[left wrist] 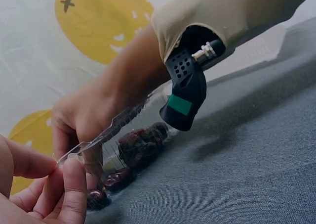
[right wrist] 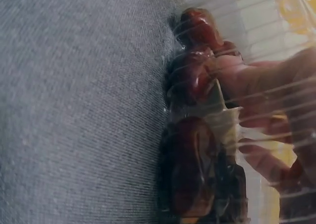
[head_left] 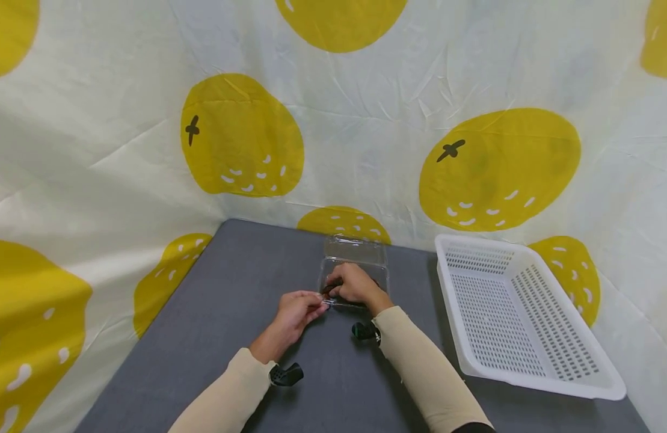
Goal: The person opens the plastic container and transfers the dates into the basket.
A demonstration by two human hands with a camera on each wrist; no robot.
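In the head view, your left hand (head_left: 298, 313) pinches the near-left edge of a clear plastic box (head_left: 379, 269) on the table (head_left: 257, 258), while your right hand (head_left: 356, 284) reaches down into it. The lid (head_left: 357, 251) leans back behind; a bump from your knuckles could tip it forward onto your hand. The white basket (head_left: 495, 319) sits well apart, to your right.

The left wrist view shows your thumb and forefinger closed on the thin rim. Squeeze too hard and the wall may buckle; let that grip slip and the box could slide with your reach.

In the right wrist view, dark red fruits (right wrist: 195, 80) lie behind the ribbed wall, a fingertip against one. You cannot tell whether that grip has hold of it; a loose pinch on glossy skin might drop it.
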